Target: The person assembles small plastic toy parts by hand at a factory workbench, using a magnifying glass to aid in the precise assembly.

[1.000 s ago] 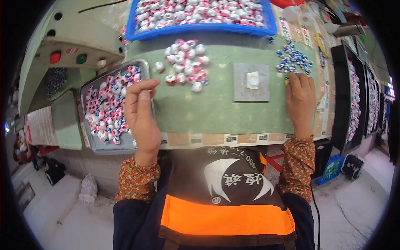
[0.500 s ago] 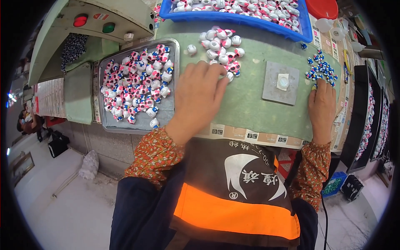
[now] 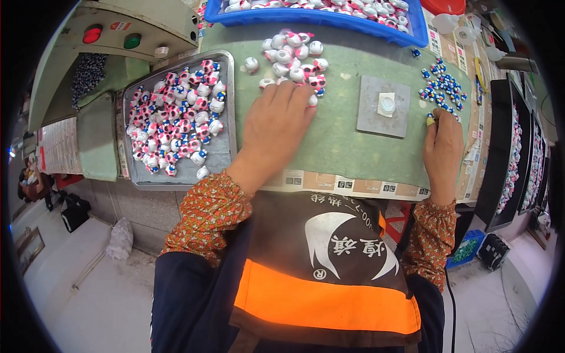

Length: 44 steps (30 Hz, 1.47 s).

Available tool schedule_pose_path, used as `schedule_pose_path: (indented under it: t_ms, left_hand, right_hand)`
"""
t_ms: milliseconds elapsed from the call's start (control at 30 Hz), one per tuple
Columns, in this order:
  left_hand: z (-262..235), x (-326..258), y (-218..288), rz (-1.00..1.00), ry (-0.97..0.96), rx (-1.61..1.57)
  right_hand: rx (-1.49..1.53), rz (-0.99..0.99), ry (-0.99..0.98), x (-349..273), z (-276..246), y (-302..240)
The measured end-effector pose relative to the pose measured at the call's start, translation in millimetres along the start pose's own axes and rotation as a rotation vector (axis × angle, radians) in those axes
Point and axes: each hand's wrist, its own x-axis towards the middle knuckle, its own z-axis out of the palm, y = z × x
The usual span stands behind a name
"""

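My left hand (image 3: pixel 272 130) is at the near edge of a loose pile of white-and-pink toy heads (image 3: pixel 284 57). Its fingers are curled, with a white toy head (image 3: pixel 312 101) at the thumb and index tips. Beside it sits a pink-and-blue figurine (image 3: pixel 318 84). My right hand (image 3: pixel 445 147) is just on the near side of a cluster of small blue-and-white toy bodies (image 3: pixel 441 83). Between its thumb and fingertips is a small blue toy body (image 3: pixel 431 119) with some yellow on it. A grey square plate (image 3: pixel 366 120) bearing a small round white disc (image 3: pixel 386 105) lies between the hands.
To the left stands a metal tray (image 3: pixel 231 126) of assembled figurines. A blue bin (image 3: pixel 329 22) of toy heads spans the back. Further left is a machine housing (image 3: pixel 126 17) with red and green buttons. Black trays (image 3: pixel 497 153) of pieces are at the right.
My right hand has drawn back from the cluster towards me, the small blue toy body now showing at its fingertips. My left hand stays by the pile. The whole view has shifted slightly.
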Motion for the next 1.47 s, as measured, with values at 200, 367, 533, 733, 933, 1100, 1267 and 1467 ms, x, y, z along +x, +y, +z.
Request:
schedule_pose_path:
  t_ms: [200, 367, 533, 733, 933, 1100, 1267, 1467]
  left_hand:
    - [-10.9, -8.0, 13.3, -0.168, 0.029, -0.462]
    - [-14.9, -13.3, 30.9, -0.43, -0.011, -1.184]
    - [-5.7, -21.6, 41.6, -0.646, -0.3, -1.606]
    - [10.1, -24.4, 41.1, -0.636, -0.301, -1.712]
    - [16.1, -23.8, 40.3, -0.658, -0.293, -1.701]
    - [21.3, -23.9, 41.3, -0.655, -0.256, -1.721]
    - [28.7, -23.1, 46.0, -0.677, -0.219, -1.751]
    - [31.7, -21.4, 45.4, -0.627, -0.18, -1.827]
  right_hand:
    - [0.857, 0.346, -0.102, 1.5, -4.1, -23.4]
    - [0.769, 0.306, -0.169, 8.9, -0.9, -46.6]
    - [0.616, 0.227, -0.18, 15.2, 2.5, -52.7]
    - [0.558, 0.164, -0.175, 21.2, 2.5, -56.8]
    - [0.565, 0.2, -0.204, 22.3, 2.5, -59.8]
    - [0.457, 0.088, -0.156, 21.9, 6.3, -62.4]
    - [0.426, 0.064, -0.152, 22.4, 7.0, -59.9]
    - [0.663, 0.252, -0.169, 15.2, -5.3, -69.3]
